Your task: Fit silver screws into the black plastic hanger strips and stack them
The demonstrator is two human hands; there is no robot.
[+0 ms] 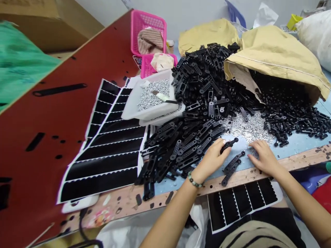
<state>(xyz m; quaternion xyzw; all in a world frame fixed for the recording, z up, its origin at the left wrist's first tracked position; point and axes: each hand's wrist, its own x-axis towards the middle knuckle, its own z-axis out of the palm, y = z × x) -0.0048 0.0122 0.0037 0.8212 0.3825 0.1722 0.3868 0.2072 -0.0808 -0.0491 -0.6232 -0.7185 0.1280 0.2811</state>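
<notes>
Head view: the left hand (213, 154) pinches a black part (229, 145), long axis slanting far-right, left of the right hand (266, 159). The latter, fingers curved, is nearer the silver fasteners (254, 126); its grip cannot be determined.

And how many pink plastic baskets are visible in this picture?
2. One pink plastic basket holds a striped brown cloth, at the back; the other basket, with a crumpled whitish cloth, is just below it in view, behind the white plastic tray. Others may be hidden.

left grip (213, 154): holding black link (229, 145) | right grip (265, 158): near pins (254, 129) | between: 2 links (231, 172)
</notes>
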